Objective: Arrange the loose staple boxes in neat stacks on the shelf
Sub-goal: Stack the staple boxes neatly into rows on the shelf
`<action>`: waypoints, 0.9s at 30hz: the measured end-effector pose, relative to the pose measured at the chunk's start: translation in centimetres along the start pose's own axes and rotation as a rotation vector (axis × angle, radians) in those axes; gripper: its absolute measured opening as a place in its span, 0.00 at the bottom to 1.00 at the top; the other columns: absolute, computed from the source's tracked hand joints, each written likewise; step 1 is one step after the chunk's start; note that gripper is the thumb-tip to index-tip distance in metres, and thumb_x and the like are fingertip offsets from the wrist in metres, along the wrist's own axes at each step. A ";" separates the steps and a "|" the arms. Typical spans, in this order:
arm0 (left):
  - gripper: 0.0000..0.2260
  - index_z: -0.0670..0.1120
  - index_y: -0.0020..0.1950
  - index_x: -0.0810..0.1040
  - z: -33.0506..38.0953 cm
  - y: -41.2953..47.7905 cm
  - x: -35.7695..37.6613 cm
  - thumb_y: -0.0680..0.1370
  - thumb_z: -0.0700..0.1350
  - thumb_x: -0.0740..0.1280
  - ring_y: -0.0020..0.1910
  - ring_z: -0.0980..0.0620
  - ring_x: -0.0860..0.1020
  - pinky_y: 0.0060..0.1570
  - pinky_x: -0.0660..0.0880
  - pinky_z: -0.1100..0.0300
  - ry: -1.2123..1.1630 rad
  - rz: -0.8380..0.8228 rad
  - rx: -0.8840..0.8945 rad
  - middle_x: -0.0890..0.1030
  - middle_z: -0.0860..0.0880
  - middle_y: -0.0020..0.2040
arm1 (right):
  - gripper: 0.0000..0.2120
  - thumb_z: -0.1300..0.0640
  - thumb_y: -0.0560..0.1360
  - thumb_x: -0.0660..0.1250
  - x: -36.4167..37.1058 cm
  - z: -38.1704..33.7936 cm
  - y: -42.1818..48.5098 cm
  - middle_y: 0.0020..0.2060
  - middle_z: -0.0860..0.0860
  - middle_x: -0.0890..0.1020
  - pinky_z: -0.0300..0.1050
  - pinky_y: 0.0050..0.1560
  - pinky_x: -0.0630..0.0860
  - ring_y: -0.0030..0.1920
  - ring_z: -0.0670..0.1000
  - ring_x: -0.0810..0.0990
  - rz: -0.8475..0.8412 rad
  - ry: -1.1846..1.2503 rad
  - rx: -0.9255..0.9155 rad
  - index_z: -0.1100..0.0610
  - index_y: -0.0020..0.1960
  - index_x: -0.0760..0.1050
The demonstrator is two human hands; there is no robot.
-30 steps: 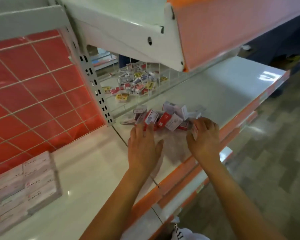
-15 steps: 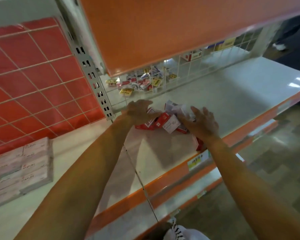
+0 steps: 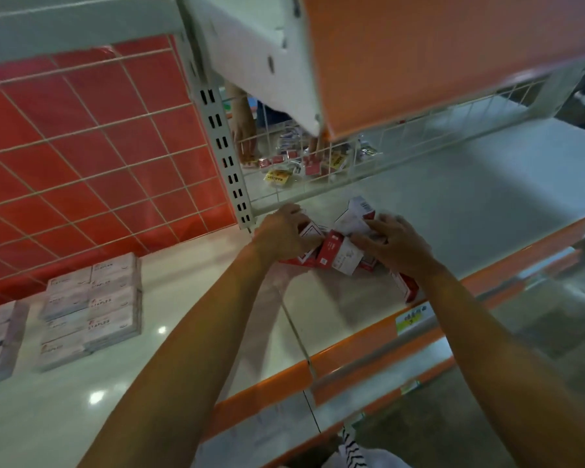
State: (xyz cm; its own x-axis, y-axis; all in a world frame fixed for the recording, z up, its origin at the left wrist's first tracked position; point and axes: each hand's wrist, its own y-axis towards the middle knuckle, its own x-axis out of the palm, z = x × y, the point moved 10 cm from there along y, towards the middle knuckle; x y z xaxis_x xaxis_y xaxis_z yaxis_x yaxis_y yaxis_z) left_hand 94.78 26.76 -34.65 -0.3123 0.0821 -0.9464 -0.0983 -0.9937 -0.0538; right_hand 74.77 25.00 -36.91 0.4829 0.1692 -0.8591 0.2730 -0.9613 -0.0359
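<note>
A jumble of small red-and-white staple boxes [image 3: 340, 253] lies on the white shelf [image 3: 453, 204], near the slotted upright. My left hand [image 3: 284, 231] curls over the pile's left side, fingers wrapped round one box. My right hand [image 3: 394, 244] covers the right side, fingers bent over the boxes there. One more red-and-white box [image 3: 406, 286] lies under my right wrist by the orange front edge. The boxes under both palms are partly hidden.
Neat stacks of pale staple packs [image 3: 92, 305] stand at the left on the shelf, before a red wire-grid back panel [image 3: 92, 153]. An orange-fronted upper shelf [image 3: 436, 55] overhangs. Behind the wire mesh, more small boxes [image 3: 304, 160] and another person's hands [image 3: 242, 133].
Both hands have closed in on the pile from either side and pressed the boxes closer together. The camera has tilted, showing more of the left stacks.
</note>
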 end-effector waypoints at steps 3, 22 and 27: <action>0.26 0.49 0.67 0.74 -0.4 -2.0 0.0 0.75 0.62 0.65 0.69 0.45 0.67 0.67 0.64 0.52 0.002 -0.010 0.010 0.65 0.47 0.74 | 0.35 0.25 0.67 0.56 1.0 -1.5 -0.5 0.64 0.48 0.73 0.57 0.62 0.70 0.65 0.52 0.67 -0.014 0.054 -0.035 0.43 0.67 0.71; 0.22 0.53 0.71 0.69 -7.9 -15.7 -2.3 0.78 0.58 0.60 0.73 0.45 0.58 0.69 0.61 0.49 -0.141 0.178 -0.257 0.60 0.52 0.77 | 0.32 0.27 0.66 0.58 7.9 -12.8 -5.1 0.64 0.46 0.71 0.53 0.59 0.72 0.65 0.50 0.69 -0.015 0.098 -0.171 0.40 0.66 0.70; 0.30 0.55 0.75 0.63 -8.8 -17.0 -2.2 0.75 0.64 0.50 0.76 0.50 0.57 0.74 0.55 0.49 -0.255 0.169 -0.259 0.59 0.53 0.77 | 0.23 0.41 0.76 0.60 6.5 -13.6 -4.6 0.62 0.51 0.76 0.51 0.62 0.70 0.62 0.52 0.74 0.060 0.232 -0.138 0.53 0.66 0.73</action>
State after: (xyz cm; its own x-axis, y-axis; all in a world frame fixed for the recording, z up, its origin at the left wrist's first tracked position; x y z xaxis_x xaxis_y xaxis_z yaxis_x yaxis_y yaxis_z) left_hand 105.51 42.81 -34.44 -0.5317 -0.1002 -0.8410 0.2055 -0.9786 -0.0133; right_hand 87.99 33.45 -35.43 0.6752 0.1731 -0.7170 0.3410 -0.9352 0.0954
